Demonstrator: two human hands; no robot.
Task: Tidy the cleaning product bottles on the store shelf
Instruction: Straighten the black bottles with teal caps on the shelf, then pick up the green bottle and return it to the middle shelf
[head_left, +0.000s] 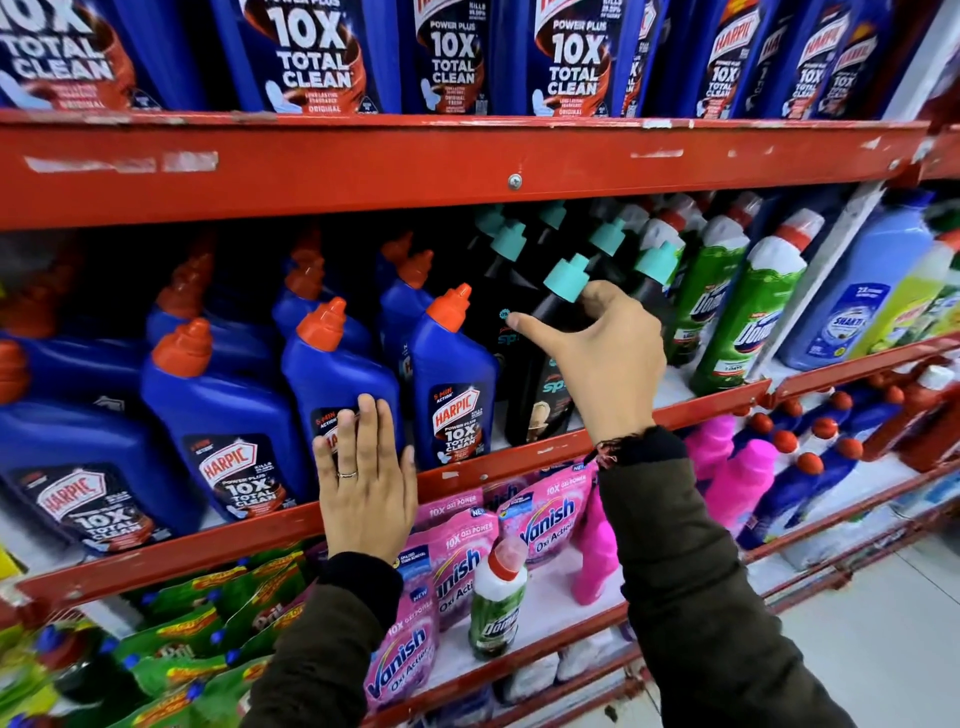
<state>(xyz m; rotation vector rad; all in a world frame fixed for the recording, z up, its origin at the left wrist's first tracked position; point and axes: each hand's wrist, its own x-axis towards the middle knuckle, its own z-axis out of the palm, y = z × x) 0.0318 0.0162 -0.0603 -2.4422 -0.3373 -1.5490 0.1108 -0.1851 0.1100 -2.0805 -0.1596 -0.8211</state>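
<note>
Blue Harpic bottles with orange caps fill the middle red shelf (467, 475). My left hand (366, 483) lies flat, fingers together, against the label of one front blue bottle (332, 374). To its right stands another blue bottle (452, 384). My right hand (597, 353) grips the neck of a front black bottle with a teal cap (545, 374), thumb on the left side and fingers behind the cap. More black teal-capped bottles (608, 239) stand behind it. Green Domex bottles (748, 317) follow to the right.
The upper shelf beam (514, 161) hangs low above the caps, with large Harpic bottles (311, 57) on top. Below are pink Vanish pouches (545, 519), a lone green bottle (496, 597), pink bottles (737, 483) and green pouches (218, 613). A pale blue bottle (862, 291) stands far right.
</note>
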